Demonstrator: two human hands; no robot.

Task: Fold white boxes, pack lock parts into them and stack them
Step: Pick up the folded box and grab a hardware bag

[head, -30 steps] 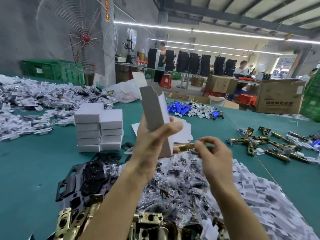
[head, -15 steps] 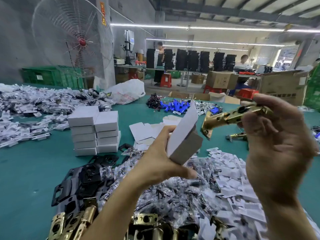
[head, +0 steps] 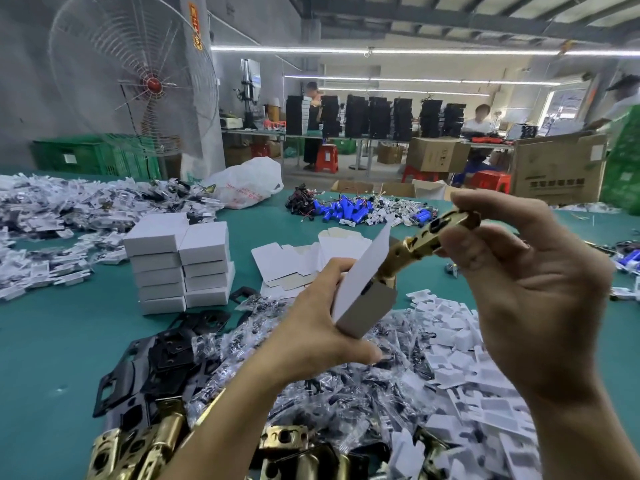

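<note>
A large wire-caged fan (head: 138, 84) with a red hub was seen at the upper left, and green crates (head: 93, 157) were stacked below it against the wall. A white plastic bag (head: 246, 181) with red print was set at the far edge of the green table (head: 52, 341), left of centre. A heap of blue cylinders (head: 346, 211) with thin wires was spread just right of it. Behind, tall black stacks (head: 379, 117) were lined up on a far bench, with a red stool (head: 326, 157) underneath. A big cardboard carton (head: 557, 168) was placed at the right edge, and a seated person (head: 479, 121) was visible beyond. Long light tubes (head: 381, 50) were mounted across the ceiling.
</note>
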